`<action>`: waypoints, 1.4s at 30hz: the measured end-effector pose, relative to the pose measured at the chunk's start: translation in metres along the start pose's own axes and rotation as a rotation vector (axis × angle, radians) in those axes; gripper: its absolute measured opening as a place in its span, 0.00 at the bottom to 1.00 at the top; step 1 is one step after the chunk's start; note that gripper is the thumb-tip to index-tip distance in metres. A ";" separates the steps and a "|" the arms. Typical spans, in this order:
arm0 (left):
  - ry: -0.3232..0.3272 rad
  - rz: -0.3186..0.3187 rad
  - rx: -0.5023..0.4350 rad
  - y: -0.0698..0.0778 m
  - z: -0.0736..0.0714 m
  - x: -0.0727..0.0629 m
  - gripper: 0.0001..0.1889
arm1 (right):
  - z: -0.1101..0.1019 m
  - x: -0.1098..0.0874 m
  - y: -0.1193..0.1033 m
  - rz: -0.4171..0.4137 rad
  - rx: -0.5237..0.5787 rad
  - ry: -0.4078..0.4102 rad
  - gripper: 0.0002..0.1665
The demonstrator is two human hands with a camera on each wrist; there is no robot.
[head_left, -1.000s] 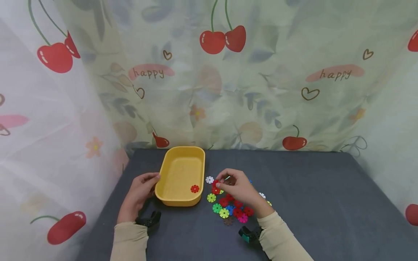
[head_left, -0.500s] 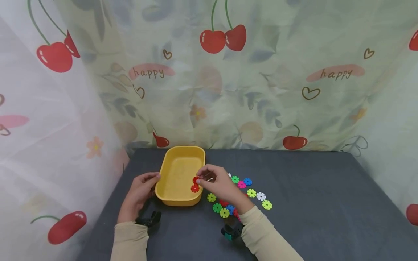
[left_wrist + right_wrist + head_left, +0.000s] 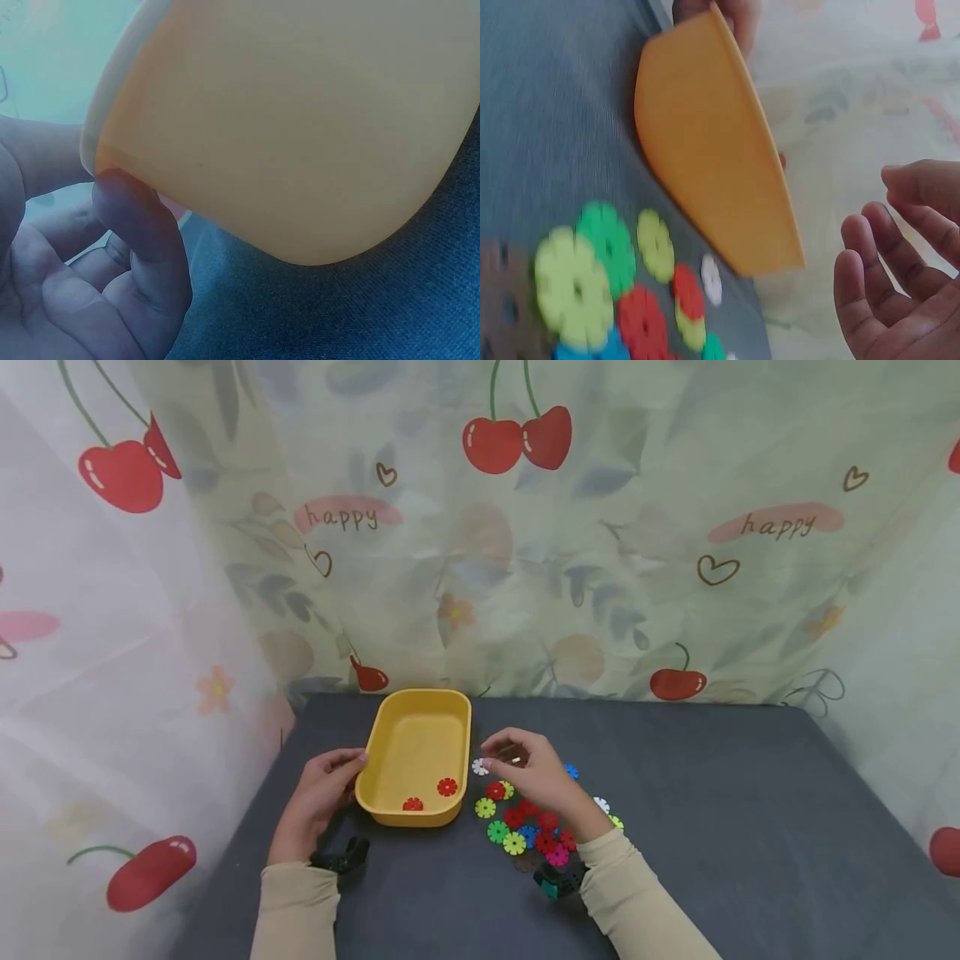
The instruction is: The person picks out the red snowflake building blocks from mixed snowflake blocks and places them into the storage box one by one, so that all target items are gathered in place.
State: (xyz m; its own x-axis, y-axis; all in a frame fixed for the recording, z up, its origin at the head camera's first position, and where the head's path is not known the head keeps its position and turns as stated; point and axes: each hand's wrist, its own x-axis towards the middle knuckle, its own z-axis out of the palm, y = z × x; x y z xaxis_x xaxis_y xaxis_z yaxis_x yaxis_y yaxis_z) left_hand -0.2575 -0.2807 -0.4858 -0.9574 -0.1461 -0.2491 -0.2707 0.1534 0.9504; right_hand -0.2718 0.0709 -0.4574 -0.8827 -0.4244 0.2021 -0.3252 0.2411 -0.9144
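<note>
Multicoloured discs (image 3: 547, 821), below right hand (image 3: 542, 778), beside yellow tray (image 3: 417, 745)

Left fingers (image 3: 154, 240) bent (right fingers (image 3: 900, 251) loosely curved)

The head view looks forward and down across the desk (image 3: 720, 827) to the printed curtain (image 3: 600, 552). The left wrist view faces the outer wall of the yellow tub (image 3: 285, 135) at close range. Turned sideways, the right wrist view sees the tub from farther off, past flower-shaped discs (image 3: 562, 270); all three share it.
</note>
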 end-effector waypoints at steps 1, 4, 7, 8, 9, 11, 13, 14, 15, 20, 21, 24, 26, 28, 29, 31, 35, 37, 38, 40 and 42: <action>-0.001 -0.001 0.003 0.001 0.000 0.000 0.26 | -0.004 -0.002 0.002 0.004 -0.006 0.009 0.10; 0.000 -0.013 0.008 0.002 -0.001 0.001 0.26 | -0.016 -0.007 0.009 0.027 -0.026 0.028 0.10; 0.005 -0.019 0.012 0.003 -0.001 0.001 0.26 | -0.025 -0.011 0.017 0.044 -0.050 0.037 0.11; 0.008 -0.017 0.013 0.003 -0.002 0.001 0.26 | -0.028 -0.012 0.020 0.050 -0.059 0.039 0.12; 0.009 -0.017 0.013 0.003 -0.002 0.000 0.26 | -0.031 -0.014 0.023 0.053 -0.071 0.041 0.12; 0.007 -0.015 0.013 0.002 -0.001 0.000 0.26 | -0.036 -0.017 0.029 0.066 -0.093 0.039 0.14; 0.000 -0.016 0.011 0.001 -0.001 -0.001 0.27 | -0.040 -0.019 0.034 0.083 -0.107 0.036 0.15; -0.003 -0.017 0.010 0.001 0.000 -0.001 0.27 | -0.041 -0.021 0.037 0.092 -0.112 0.032 0.16; -0.004 -0.020 0.006 0.000 0.000 -0.001 0.27 | -0.043 -0.021 0.039 0.101 -0.115 0.027 0.16; 0.004 -0.014 -0.009 0.000 -0.001 0.000 0.27 | -0.048 -0.022 0.048 0.135 -0.146 0.013 0.16; 0.006 -0.013 -0.009 0.000 -0.001 0.000 0.27 | -0.048 -0.022 0.050 0.141 -0.160 0.010 0.16; 0.003 -0.014 -0.007 0.000 -0.001 -0.001 0.27 | -0.050 -0.022 0.057 0.162 -0.207 0.005 0.16; 0.003 -0.015 -0.008 0.001 -0.001 -0.001 0.26 | -0.051 -0.022 0.063 0.168 -0.232 -0.002 0.16; 0.003 -0.013 -0.007 0.001 0.000 -0.002 0.26 | -0.051 -0.022 0.067 0.165 -0.246 -0.013 0.15; 0.004 -0.012 -0.007 0.001 0.000 -0.002 0.26 | -0.051 -0.021 0.069 0.159 -0.255 -0.021 0.14; 0.006 -0.011 -0.007 0.001 0.000 -0.002 0.26 | -0.051 -0.021 0.070 0.153 -0.273 -0.035 0.14; 0.008 -0.015 -0.002 0.001 0.000 -0.001 0.27 | -0.050 -0.022 0.072 0.143 -0.316 -0.062 0.13; 0.007 -0.016 0.002 0.001 0.000 -0.001 0.27 | -0.049 -0.022 0.072 0.144 -0.338 -0.073 0.13; 0.008 -0.015 0.000 0.001 0.000 -0.001 0.27 | -0.049 -0.022 0.072 0.144 -0.346 -0.080 0.13; 0.009 -0.013 0.000 0.001 0.001 -0.001 0.27 | -0.049 -0.023 0.071 0.151 -0.359 -0.089 0.13; 0.008 -0.014 -0.002 0.001 0.000 -0.002 0.27 | -0.048 -0.022 0.069 0.156 -0.367 -0.097 0.13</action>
State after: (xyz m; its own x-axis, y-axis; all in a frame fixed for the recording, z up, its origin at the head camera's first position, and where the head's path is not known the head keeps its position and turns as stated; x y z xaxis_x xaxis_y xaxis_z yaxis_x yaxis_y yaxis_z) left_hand -0.2563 -0.2799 -0.4845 -0.9528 -0.1562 -0.2605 -0.2835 0.1498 0.9472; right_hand -0.2909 0.1393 -0.5083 -0.9007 -0.4340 0.0206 -0.3048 0.5974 -0.7418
